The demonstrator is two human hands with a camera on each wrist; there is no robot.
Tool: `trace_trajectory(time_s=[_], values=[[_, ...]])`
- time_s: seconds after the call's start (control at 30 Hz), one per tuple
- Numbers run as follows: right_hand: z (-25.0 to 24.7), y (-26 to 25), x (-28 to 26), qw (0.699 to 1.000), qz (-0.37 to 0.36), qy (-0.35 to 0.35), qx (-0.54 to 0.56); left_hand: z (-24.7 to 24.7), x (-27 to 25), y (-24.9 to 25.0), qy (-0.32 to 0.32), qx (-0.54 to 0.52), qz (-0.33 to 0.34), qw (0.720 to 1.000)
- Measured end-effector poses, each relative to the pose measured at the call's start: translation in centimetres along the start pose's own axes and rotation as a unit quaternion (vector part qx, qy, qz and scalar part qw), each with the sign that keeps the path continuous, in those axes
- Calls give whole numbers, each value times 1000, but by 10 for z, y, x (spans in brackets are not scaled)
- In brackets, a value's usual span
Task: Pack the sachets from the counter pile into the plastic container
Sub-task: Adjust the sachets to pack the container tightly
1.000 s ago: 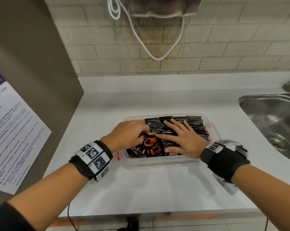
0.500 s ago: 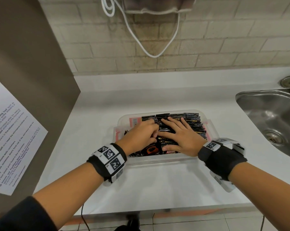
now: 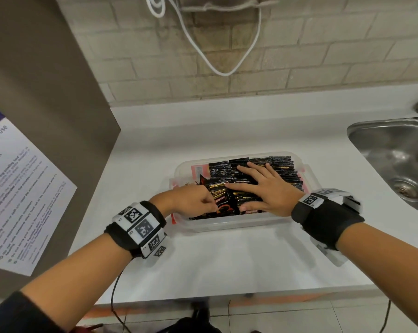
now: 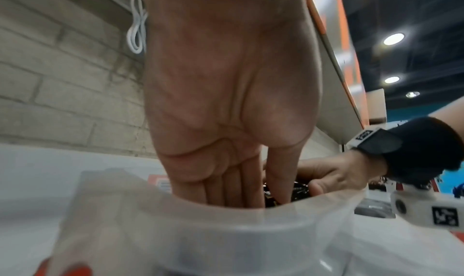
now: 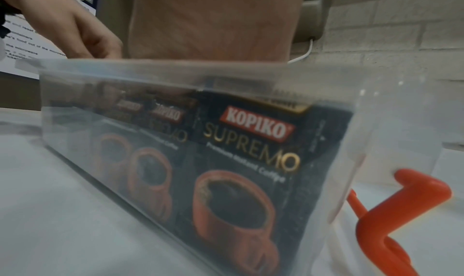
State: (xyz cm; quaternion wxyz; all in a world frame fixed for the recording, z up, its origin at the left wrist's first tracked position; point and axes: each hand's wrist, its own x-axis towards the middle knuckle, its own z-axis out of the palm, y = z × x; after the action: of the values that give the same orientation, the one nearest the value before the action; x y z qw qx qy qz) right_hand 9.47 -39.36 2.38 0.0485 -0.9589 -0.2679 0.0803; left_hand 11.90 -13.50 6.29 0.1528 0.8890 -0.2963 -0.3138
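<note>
A clear plastic container (image 3: 227, 225) stands on the white counter, packed with rows of black Kopiko sachets (image 3: 283, 165). My right hand (image 3: 263, 186) lies flat on top of the sachets, fingers spread and straight. My left hand (image 3: 196, 200) reaches into the near left end; in the left wrist view its fingers (image 4: 226, 189) point straight down inside the container rim (image 4: 226, 218), beside the sachets. A sachet (image 3: 223, 204) stands tilted next to that hand. Through the front wall the right wrist view shows upright sachets (image 5: 251, 161). No loose sachets lie on the counter in view.
A steel sink (image 3: 395, 159) is set into the counter at the right. A brown panel with a printed notice (image 3: 22, 188) bounds the left. A white cable (image 3: 227, 56) hangs on the brick wall behind. An orange clip (image 5: 401, 201) sits at the container's end.
My left hand has drawn back from the middle of the sachets to the near left end and dipped its fingers in. The right hand stays flat on the sachets.
</note>
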Motion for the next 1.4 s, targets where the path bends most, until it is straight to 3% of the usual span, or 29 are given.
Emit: trace_trajectory(time_s=[0.17,0.37,0.5,0.63,0.8,0.9,1.13,1.2,1.33,1.4], values=[[-4,-1,1,1000,-7,-11,-26,-3,1,7,-94,-20,-16,995],[-11,-5,3,998,-52,-33,-15,-9,-3,10,-99,-70,-24,992],[-11,-5,5,997,-45,-59,-21,-13,-8,7,-125,-126,-15,984],[-7,-3,7,997,-37,-54,-29,-18,-11,2,-94,-128,2,987],[-5,-2,6,998,-36,-44,-19,-26,-19,-6,3,-143,13,990],[-4,-3,5,999,-34,-41,-12,-35,-26,-7,30,-158,28,987],[-2,-1,7,999,-32,-35,-15,-30,-18,4,165,-50,47,984],[-2,-2,7,999,-31,-35,-15,-29,-16,6,147,-21,45,988],[-2,-2,7,999,-30,-34,-11,-32,-16,3,52,49,43,996],[-2,-2,7,999,-28,-35,-14,-34,-16,0,43,71,51,995]])
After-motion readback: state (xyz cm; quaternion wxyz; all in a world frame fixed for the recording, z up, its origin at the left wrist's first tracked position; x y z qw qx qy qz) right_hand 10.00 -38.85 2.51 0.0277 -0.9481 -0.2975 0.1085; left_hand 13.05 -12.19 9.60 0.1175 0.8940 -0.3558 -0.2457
